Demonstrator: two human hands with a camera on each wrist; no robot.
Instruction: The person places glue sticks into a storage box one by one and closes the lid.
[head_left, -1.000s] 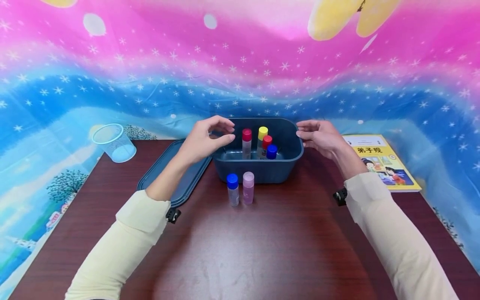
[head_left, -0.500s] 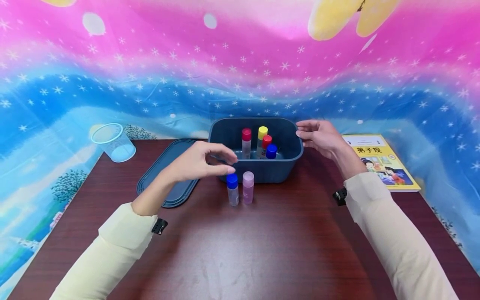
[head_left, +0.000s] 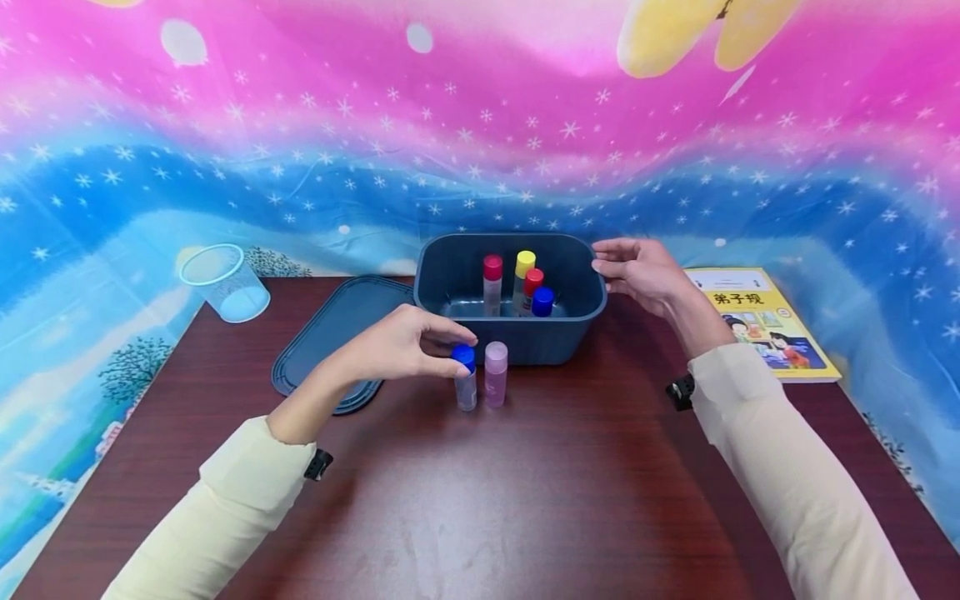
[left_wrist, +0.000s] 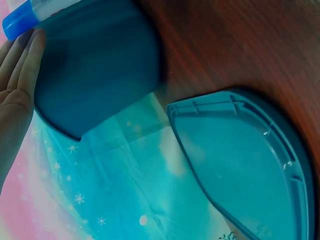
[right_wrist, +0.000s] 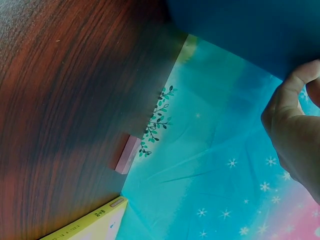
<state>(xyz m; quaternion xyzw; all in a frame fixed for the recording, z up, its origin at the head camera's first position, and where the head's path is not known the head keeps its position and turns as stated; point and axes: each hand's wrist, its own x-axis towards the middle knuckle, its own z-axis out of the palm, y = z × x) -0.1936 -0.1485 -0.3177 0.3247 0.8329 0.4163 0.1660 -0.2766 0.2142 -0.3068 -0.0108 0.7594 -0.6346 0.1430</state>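
My left hand (head_left: 459, 354) pinches the blue cap of a small clear bottle (head_left: 466, 387) that stands on the dark wood table (head_left: 525, 500), just in front of a dark blue bin (head_left: 517, 342). A pink-capped bottle (head_left: 496, 375) stands right beside it. In the left wrist view the blue-capped bottle (left_wrist: 20, 20) lies against my fingertips (left_wrist: 27, 55), next to the bin (left_wrist: 95, 65). My right hand (head_left: 600, 265) holds the bin's right rim, with the thumb (right_wrist: 295, 85) on the outer wall. Several capped bottles stand inside: red (head_left: 492, 283), yellow (head_left: 524, 275), red (head_left: 533, 287), blue (head_left: 543, 302).
The bin's lid (head_left: 330, 333) lies flat to the left, also in the left wrist view as the lid (left_wrist: 245, 160). A clear cup (head_left: 223, 283) lies at the table's far left corner. A yellow book (head_left: 761, 321) lies at the right, and a pink eraser (right_wrist: 127, 155) near it.
My left hand came from the bin's left rim down and toward me, then closed on the blue cap of the front bottle. The right hand stayed on the rim.
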